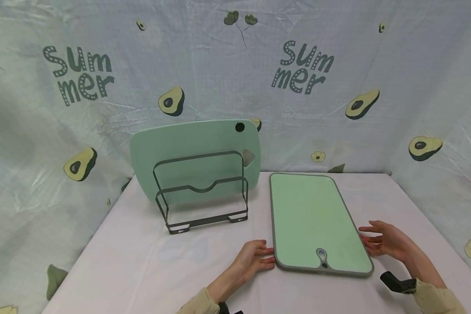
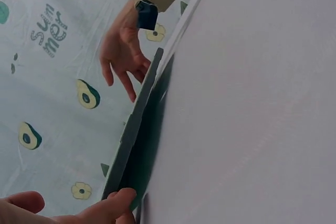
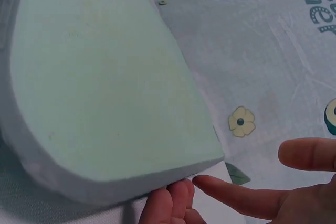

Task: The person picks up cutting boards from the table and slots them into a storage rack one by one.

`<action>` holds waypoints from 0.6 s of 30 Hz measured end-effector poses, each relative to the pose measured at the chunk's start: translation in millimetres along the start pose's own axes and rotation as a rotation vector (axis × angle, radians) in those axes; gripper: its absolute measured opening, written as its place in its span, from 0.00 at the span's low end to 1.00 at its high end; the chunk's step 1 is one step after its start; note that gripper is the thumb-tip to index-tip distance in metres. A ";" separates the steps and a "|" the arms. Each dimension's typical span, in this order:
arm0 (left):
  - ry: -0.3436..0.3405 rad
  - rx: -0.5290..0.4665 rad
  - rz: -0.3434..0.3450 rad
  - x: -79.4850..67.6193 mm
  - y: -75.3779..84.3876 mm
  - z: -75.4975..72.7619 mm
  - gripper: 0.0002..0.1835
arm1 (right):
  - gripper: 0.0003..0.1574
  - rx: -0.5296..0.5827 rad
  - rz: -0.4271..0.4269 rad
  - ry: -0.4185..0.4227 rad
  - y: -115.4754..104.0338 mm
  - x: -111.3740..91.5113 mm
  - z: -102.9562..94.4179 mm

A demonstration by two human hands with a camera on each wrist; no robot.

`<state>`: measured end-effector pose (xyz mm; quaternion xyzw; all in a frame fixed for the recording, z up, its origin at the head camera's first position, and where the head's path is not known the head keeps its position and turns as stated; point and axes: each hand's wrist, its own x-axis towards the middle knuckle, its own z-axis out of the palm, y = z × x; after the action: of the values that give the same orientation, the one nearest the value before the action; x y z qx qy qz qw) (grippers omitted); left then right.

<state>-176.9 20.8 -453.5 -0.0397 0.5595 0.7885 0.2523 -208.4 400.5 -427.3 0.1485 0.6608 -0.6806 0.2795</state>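
Observation:
A light green cutting board with a grey rim lies flat side up on the right of the table. My left hand touches its left edge near the front corner with extended fingers. Across from it, my right hand has its fingertips at the right edge. The right wrist view shows those fingers against the underside of the rim, the thumb standing apart. In the left wrist view, the board's edge has a dark gap below it, and left fingertips meet its near end.
A black wire rack stands at the left back of the white table. A second green board leans upright in it. A printed cloth hangs behind and along the sides.

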 end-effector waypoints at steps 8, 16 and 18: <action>0.020 -0.081 -0.048 -6.1 3.0 -5.0 0.06 | 0.26 -0.142 0.036 -0.023 3.5 -0.2 6.2; 0.007 -0.042 -0.045 -12.0 11.4 -10.4 0.18 | 0.24 -0.114 0.043 -0.069 3.8 -2.1 14.5; -0.003 -0.019 -0.039 -13.5 12.8 -13.2 0.19 | 0.25 -0.099 0.041 -0.114 5.1 -3.1 16.7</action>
<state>-173.7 1.0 -442.7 -0.0521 0.5507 0.7887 0.2682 -200.2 384.9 -428.3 0.1090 0.6736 -0.6486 0.3372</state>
